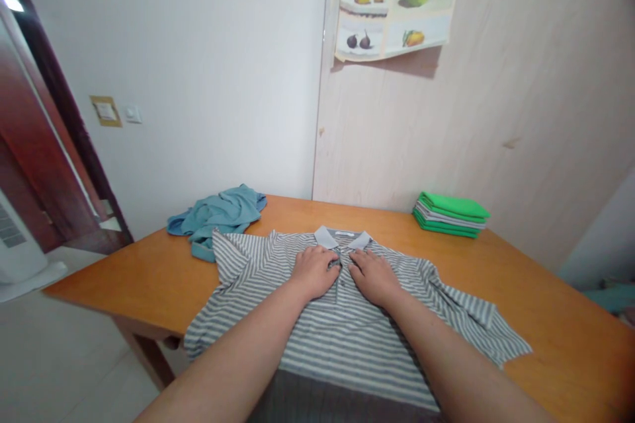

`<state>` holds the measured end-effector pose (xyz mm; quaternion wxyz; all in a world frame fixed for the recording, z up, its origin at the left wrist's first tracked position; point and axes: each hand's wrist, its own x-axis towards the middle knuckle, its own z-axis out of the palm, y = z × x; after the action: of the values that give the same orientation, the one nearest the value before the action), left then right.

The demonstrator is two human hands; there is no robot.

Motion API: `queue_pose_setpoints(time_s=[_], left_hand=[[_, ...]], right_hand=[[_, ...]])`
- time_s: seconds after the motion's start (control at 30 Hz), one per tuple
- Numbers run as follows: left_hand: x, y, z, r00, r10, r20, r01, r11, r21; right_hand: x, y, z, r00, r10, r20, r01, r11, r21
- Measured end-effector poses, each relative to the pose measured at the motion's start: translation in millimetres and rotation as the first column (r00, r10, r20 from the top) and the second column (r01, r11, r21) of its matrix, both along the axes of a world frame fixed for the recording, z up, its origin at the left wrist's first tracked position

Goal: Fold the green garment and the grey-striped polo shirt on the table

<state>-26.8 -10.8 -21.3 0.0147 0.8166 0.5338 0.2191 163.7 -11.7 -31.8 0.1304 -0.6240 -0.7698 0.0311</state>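
A grey-and-white striped polo shirt (342,344) lies spread front up on the wooden table, its grey collar (325,238) toward the wall. Just below the collar, my left hand (315,271) rests on the chest to the left of the button placket, palm down with fingers extended. On the other side of the placket my right hand (374,275) lies palm down, fingers apart on the fabric. A narrow gap with the placket and a button separates the two hands. Both sleeves lie out to the sides, with creases and folds in them.
Crumpled teal clothing (223,215) lies at the table's back left, close to the shirt's left sleeve. A folded stack of green and grey cloths (449,215) sits at the back right. The wooden table (526,297) meets the wall, where a fruit print (397,13) hangs.
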Motion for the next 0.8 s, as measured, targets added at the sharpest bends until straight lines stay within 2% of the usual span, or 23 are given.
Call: queue_pose_setpoints(time_s=[0.2,0.3,0.4,0.57,0.7,0.8], left_hand=[[-1.8,-24.6,-2.1,1.0,-0.017,0.003,0.017,1.0,0.002],[-3.6,-27.9,0.7,1.0,-0.01,0.012,0.01,1.0,-0.029],[-5.0,-19.7,10.3,1.0,-0.001,-0.002,0.001,0.995,-0.099],[0.9,3.7,26.9,0.998,-0.048,-0.041,0.039,0.981,-0.187],[8.6,15.0,23.3,0.999,-0.041,-0.013,0.039,0.985,-0.165],[7.3,18.6,16.9,0.998,-0.057,0.015,0.059,0.989,-0.136]], right_hand=[[0.3,-20.8,-4.5,1.0,0.0,-0.009,0.0,1.0,0.014],[-0.6,-27.2,-5.9,0.999,0.003,-0.036,-0.002,0.999,0.034],[-0.6,-28.8,-1.6,0.998,0.008,-0.057,-0.006,0.999,0.039],[-0.4,-25.7,16.7,0.999,0.026,-0.047,-0.024,0.999,0.028],[-4.8,-17.1,27.9,0.999,0.014,-0.052,-0.011,0.999,0.041],[-8.9,-5.3,28.5,0.992,0.043,-0.121,-0.042,0.999,0.003]])
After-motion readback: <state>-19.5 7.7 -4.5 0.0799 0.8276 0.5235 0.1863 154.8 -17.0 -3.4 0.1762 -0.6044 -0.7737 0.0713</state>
